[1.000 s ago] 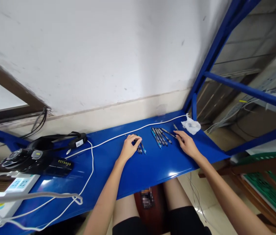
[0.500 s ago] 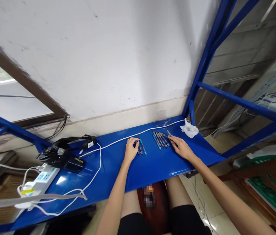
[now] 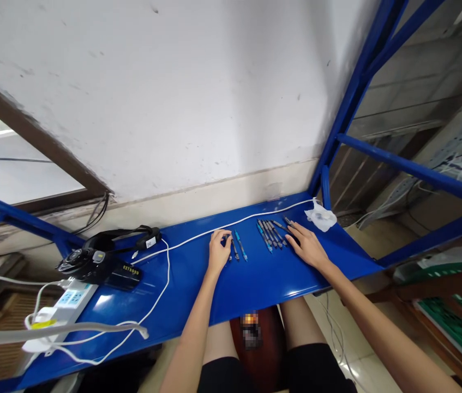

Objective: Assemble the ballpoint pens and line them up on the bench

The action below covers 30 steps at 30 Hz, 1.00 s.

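Observation:
On the blue table point(image 3: 190, 273), my left hand point(image 3: 218, 252) curls its thumb and fingers round a dark pen point(image 3: 229, 238), most of which the hand hides. Just right of it lie another dark pen point(image 3: 235, 248) and a blue pen point(image 3: 240, 245). Farther right, a row of several dark pens point(image 3: 272, 233) lies side by side, with a blue pen point(image 3: 264, 237) at its left end. My right hand point(image 3: 307, 246) rests at the row's right end, fingers stretched and spread. Its fingertips touch slanting dark pens point(image 3: 280, 225) and partly cover them.
A white cable point(image 3: 198, 237) crosses the table behind the pens. A crumpled white plastic bag point(image 3: 321, 216) lies at the right. At the left are a black headset-like device point(image 3: 103, 267) and a white power strip point(image 3: 71, 300). Blue frame posts point(image 3: 333, 131) rise at the right.
My right hand's fingers have spread out, and a dark pen near them now slants toward the row. My left hand stays almost in place, its fingers slightly shifted. The view has turned slightly.

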### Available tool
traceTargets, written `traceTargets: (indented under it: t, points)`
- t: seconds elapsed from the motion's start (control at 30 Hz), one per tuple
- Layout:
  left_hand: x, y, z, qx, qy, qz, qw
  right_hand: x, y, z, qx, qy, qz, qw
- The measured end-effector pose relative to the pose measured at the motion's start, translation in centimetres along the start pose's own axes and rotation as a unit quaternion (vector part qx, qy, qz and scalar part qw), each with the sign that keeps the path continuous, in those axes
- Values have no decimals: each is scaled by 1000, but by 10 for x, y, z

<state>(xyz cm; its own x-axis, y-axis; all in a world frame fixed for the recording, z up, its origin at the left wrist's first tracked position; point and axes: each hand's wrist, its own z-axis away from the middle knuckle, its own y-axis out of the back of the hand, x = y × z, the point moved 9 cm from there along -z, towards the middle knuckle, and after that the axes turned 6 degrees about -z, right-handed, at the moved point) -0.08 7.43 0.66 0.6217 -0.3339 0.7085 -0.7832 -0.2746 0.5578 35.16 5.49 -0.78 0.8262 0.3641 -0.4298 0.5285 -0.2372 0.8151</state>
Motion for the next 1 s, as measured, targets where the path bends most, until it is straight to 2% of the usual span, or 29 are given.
traceTargets:
  t: [0.23,0.37,0.53,0.67,0.77,0.83,0.9,1.0]
  points:
    - [-3,4,0,19,25,-34,999,-13,0,1,-36,36,-10,999]
    - [-5,10,2,40,56,-99,993,-16,0,2,-50,42,-21,998]
    - [-2,8,3,26,70,-176,982,-19,2,2,-62,28,-29,997]
    - [1,2,2,6,69,-199,978,-17,4,2,-56,9,-31,998]
    - [-2,0,3,12,75,-212,974,-13,3,3,-43,-1,-37,998]
    - [-8,3,4,32,86,-177,980,-9,3,3,-35,-7,-41,998]
    - [-11,10,5,67,87,-100,989,-7,2,2,-30,-14,-45,998]
    - [-5,30,10,143,49,6,989,-5,3,2,-28,-24,-50,998]
